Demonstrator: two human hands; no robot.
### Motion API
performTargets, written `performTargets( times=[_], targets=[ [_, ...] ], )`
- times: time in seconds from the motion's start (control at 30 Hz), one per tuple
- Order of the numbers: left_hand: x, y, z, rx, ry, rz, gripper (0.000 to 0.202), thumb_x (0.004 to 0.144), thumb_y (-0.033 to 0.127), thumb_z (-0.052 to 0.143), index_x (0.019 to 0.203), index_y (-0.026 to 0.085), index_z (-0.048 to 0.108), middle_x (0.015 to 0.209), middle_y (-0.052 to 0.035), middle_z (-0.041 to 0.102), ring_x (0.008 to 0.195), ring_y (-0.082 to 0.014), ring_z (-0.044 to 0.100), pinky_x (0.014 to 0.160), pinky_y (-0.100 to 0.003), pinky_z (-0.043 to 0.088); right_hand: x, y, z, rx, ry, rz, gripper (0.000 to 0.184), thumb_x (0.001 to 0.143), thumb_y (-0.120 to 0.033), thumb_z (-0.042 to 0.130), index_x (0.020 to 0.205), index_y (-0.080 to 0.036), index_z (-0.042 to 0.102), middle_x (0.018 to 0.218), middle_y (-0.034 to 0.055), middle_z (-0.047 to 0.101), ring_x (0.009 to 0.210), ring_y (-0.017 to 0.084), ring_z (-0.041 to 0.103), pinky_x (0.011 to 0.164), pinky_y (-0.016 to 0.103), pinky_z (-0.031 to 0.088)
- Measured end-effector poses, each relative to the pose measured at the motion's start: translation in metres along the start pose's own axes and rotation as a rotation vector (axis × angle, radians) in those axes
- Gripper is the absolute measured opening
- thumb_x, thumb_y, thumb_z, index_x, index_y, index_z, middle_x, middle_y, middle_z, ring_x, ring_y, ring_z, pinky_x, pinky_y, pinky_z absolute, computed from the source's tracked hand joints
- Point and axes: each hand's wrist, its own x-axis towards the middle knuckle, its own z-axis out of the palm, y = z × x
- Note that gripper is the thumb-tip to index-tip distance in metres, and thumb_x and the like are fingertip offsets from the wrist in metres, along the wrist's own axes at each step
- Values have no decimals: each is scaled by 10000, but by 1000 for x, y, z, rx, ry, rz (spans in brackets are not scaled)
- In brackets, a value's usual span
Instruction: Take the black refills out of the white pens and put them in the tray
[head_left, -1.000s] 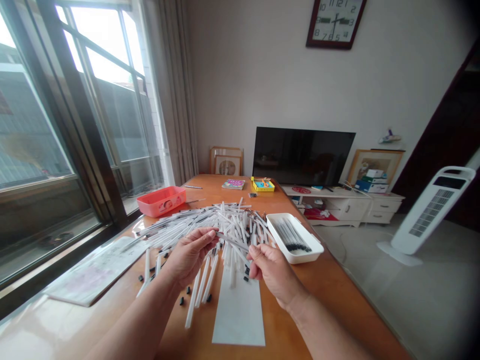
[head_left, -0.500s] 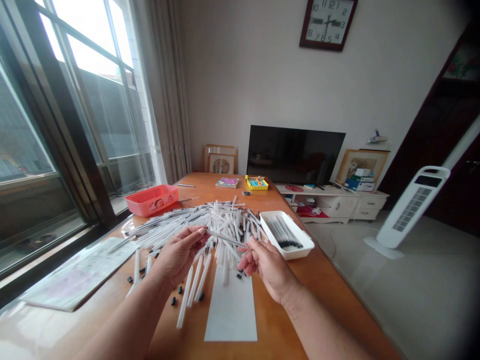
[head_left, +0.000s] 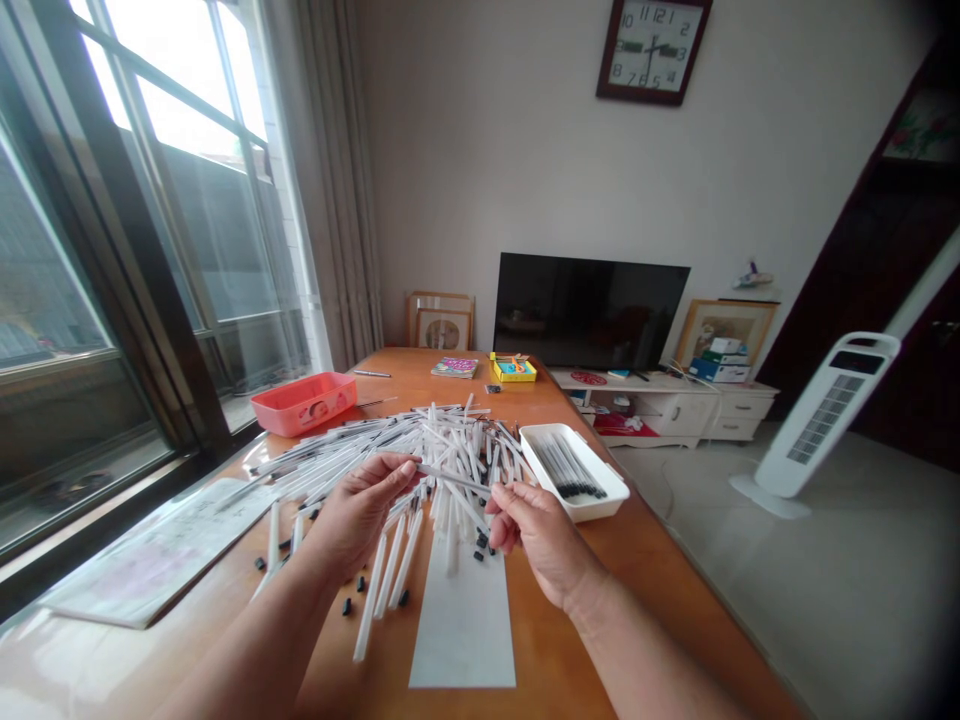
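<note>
Above the pile, a slim translucent pen barrel (head_left: pixel 456 477) spans the gap between my hands. My left hand (head_left: pixel 367 505) pinches its left end, and my right hand (head_left: pixel 538 525) grips the right end between thumb and fingers. Whether both ends are capped is hidden by my fingers. Below lies a heap of white translucent pen tubes (head_left: pixel 457 435), with dark thin refills among them. Small black caps (head_left: pixel 480 542) are scattered near my right hand, and a few more lie left of the white paper sheet (head_left: pixel 463 630).
Right of the pile, a white tray (head_left: pixel 609 487) holds several pens with black ends. A red plastic basket (head_left: pixel 304 405) stands at left behind an open booklet (head_left: pixel 150 560). Farther back are a yellow box (head_left: pixel 514 372) and a book (head_left: pixel 454 367). The table's right edge drops to the floor.
My hands have shifted slightly to the right with the pen barrel still held between them. More black caps show beside my right hand. The pile and tray look the same.
</note>
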Motion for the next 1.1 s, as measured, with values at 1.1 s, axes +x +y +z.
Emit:
performTargets(
  times=[1.1],
  targets=[
    [-2,5,-7,180,-56,-65,260,776,335,771,981,180,731,899,-84,742,861,-193,662,787,-285,446,1,7,-5,-1057,96,-544,204,934,-281,538,1041,-261,711,947,73,727,927,272,615,851,381,403]
  ],
)
